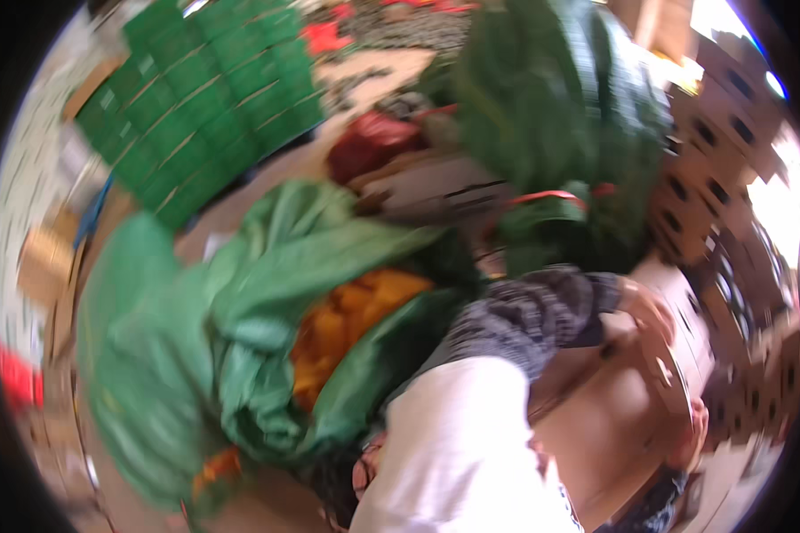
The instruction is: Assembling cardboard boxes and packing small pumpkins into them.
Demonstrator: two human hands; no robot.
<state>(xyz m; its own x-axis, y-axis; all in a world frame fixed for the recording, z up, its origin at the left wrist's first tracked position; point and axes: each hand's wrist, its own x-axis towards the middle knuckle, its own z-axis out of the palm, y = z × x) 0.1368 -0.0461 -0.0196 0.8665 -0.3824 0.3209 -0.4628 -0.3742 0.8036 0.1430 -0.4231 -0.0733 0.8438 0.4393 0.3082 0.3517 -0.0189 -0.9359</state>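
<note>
An open brown cardboard box [587, 431] lies tilted at the lower right, its bare inside facing me. My left hand [647, 309] reaches across to the box's far upper edge, and the fingers bend over the cardboard there. Lower on the right, my right hand [698, 435] grips the outer edge of the same box, with part of that hand hidden behind the cardboard. Both sleeves are dark and patterned. Left of my arms, a large green sack [151, 329] gapes, showing orange material [351, 320] inside. The picture is smeared by motion, so fine detail is lost.
Behind the box stands another big green sack [551, 98], with a red tie [551, 197] near its base. A dark red bag [373, 147] lies beyond the open sack. Green boxes [213, 98] are stacked at the far left; brown cartons with oval holes [707, 160] pile up along the right.
</note>
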